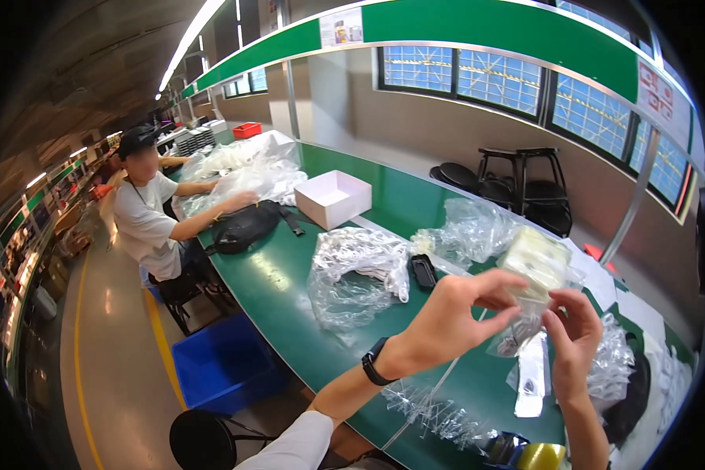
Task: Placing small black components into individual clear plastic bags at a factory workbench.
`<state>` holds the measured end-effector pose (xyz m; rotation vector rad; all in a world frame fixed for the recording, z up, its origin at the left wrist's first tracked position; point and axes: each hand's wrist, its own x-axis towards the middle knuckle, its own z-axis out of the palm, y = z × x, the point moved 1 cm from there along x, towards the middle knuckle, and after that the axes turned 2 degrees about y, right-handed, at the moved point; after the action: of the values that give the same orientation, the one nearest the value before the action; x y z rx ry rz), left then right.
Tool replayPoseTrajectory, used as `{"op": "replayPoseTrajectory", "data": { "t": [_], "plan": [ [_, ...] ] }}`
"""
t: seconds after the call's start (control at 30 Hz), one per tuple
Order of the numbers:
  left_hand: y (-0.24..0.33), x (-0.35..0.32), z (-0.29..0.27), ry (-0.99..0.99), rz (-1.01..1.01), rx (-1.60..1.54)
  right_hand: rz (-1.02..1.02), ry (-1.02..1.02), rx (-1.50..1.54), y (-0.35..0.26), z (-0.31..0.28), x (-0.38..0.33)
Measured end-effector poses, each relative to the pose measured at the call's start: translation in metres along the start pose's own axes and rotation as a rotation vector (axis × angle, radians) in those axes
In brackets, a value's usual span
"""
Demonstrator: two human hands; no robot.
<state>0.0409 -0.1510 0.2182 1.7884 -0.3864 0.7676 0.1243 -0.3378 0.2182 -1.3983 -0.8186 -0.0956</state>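
Observation:
Above the green table, my left hand [456, 317] and my right hand [576, 337] face each other with a small clear plastic bag [518, 333] between them. Something greyish shows inside this bag, too small to make out. My left thumb and fingertips curl toward the bag's near side, and my right thumb and forefinger pinch its other edge. Just beyond my fingers lies a stack of pale yellowish pieces [536, 258] in clear wrap. Below the bag, a white strip-like piece [531, 380] with a small grey part rests on the table.
Clear bags of white parts [358, 262], a black tray-like piece [424, 272] and a white open box [334, 198] stand left. Tape rolls [540, 456] sit at the near edge. A co-worker [145, 204] handles bags at the far left. A blue bin [223, 364] stands on the floor.

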Motion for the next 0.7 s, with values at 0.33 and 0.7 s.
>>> {"op": "replayPoseTrajectory", "data": {
  "t": [0.33, 0.7],
  "plan": [
    [-0.015, 0.005, 0.010, 0.018, -0.020, -0.314, -0.235, -0.059, -0.006, -0.019, 0.014, 0.007],
    [-0.014, 0.004, 0.006, 0.073, -0.030, -0.153, -0.075, -0.139, -0.098, -0.006, 0.009, 0.007]
  ]
}}
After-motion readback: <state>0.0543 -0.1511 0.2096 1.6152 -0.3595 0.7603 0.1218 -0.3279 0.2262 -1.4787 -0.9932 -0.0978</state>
